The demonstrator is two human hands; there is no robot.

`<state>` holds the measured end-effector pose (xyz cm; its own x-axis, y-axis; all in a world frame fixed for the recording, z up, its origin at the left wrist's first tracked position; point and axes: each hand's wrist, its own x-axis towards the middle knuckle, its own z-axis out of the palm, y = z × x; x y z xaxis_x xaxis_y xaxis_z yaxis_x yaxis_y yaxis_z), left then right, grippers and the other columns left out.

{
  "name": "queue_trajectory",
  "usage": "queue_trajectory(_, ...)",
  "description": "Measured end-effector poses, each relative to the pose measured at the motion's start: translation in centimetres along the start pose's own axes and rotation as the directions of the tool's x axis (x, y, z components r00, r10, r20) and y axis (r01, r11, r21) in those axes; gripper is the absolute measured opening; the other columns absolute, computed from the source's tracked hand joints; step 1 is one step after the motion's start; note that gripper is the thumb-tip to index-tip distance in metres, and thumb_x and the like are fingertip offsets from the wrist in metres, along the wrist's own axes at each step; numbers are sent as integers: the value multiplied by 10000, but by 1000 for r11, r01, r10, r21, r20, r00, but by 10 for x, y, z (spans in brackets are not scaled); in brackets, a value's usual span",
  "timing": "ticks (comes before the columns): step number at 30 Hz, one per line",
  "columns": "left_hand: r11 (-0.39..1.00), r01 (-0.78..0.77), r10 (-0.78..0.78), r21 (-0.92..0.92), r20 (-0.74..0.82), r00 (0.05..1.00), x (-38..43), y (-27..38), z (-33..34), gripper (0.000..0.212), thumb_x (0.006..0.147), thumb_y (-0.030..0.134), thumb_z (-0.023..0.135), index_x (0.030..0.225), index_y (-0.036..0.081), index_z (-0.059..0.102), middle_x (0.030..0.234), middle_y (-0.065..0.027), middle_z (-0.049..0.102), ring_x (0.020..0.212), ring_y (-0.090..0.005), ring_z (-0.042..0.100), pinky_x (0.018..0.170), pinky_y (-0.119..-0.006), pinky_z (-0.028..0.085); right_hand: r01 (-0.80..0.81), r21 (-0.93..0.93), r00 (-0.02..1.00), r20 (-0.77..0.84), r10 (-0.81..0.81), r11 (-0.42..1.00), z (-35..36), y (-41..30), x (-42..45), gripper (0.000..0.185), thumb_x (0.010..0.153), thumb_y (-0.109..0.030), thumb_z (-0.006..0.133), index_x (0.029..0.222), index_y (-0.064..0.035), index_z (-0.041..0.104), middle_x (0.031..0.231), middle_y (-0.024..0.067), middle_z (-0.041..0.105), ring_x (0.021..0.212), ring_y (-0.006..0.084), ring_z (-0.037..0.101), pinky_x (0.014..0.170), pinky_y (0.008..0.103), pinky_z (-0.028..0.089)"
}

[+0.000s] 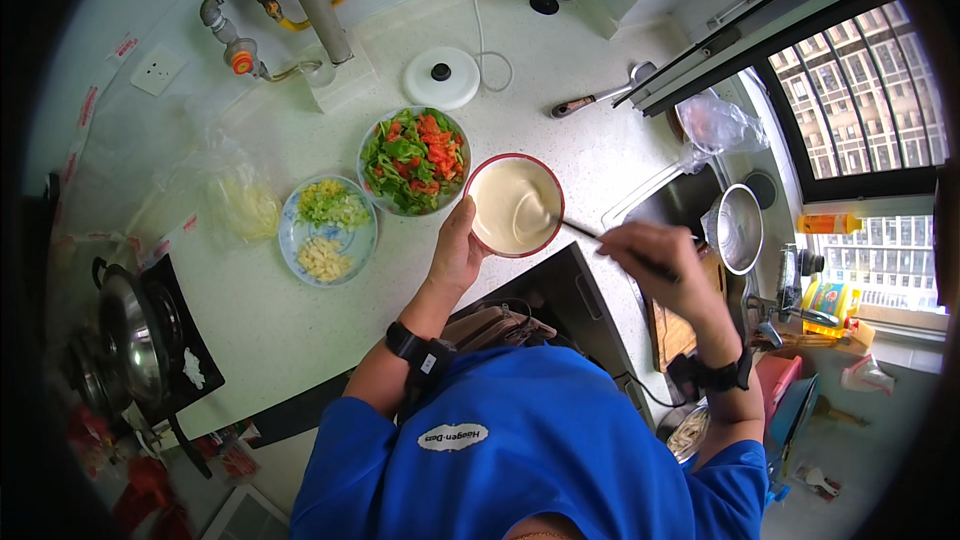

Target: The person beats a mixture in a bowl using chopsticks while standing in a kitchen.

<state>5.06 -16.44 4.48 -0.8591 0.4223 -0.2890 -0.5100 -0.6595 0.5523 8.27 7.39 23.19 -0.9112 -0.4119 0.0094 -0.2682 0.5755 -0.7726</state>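
Note:
My left hand [456, 251] grips a red-rimmed bowl [551, 165] by its near left side, thumb up at the rim. A thick, smooth cream-coloured batter [506, 199] lies in it, with a swirl at the right. My right hand [656, 262] holds a dark-handled utensil [581, 227] that slants over the rim; its tip is sunk in the batter. Touching or close beside the bowl is a bowl of green leaves and chopped tomato [412, 161]. Left of that, a blue-patterned plate [289, 236] carries separate piles of chopped spring onion [334, 206] and chopped garlic [324, 259].
A white lid [442, 86] and a ladle-like utensil [577, 105] lie on the counter [247, 315]. The sink [675, 199], a metal colander [735, 229] and a wooden cutting board [675, 326] are at right. A lidded wok [131, 330] stands on the stove at left, near a plastic bag [240, 199].

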Motion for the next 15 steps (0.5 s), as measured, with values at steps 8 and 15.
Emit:
queue_trajectory(8,999,-45,43,-25,-50,998,2,-1,8,555,991,411,469,1343,-13,403,1261,-137,558,1131,-220,596,905,-387,551,-40,-31,997,-67,37,999,5,0,-4,147,838,46,637,979,33,677,895,140,684,790,240,681,676,307,531)
queue_trajectory(15,998,-55,53,-30,-59,997,3,-6,4,565,986,418,479,1340,-17,410,1259,-142,560,1127,-220,600,898,-388,556,-113,-31,984,-142,108,993,4,-2,-2,162,851,1,650,1012,12,667,898,150,678,749,274,673,666,316,532)
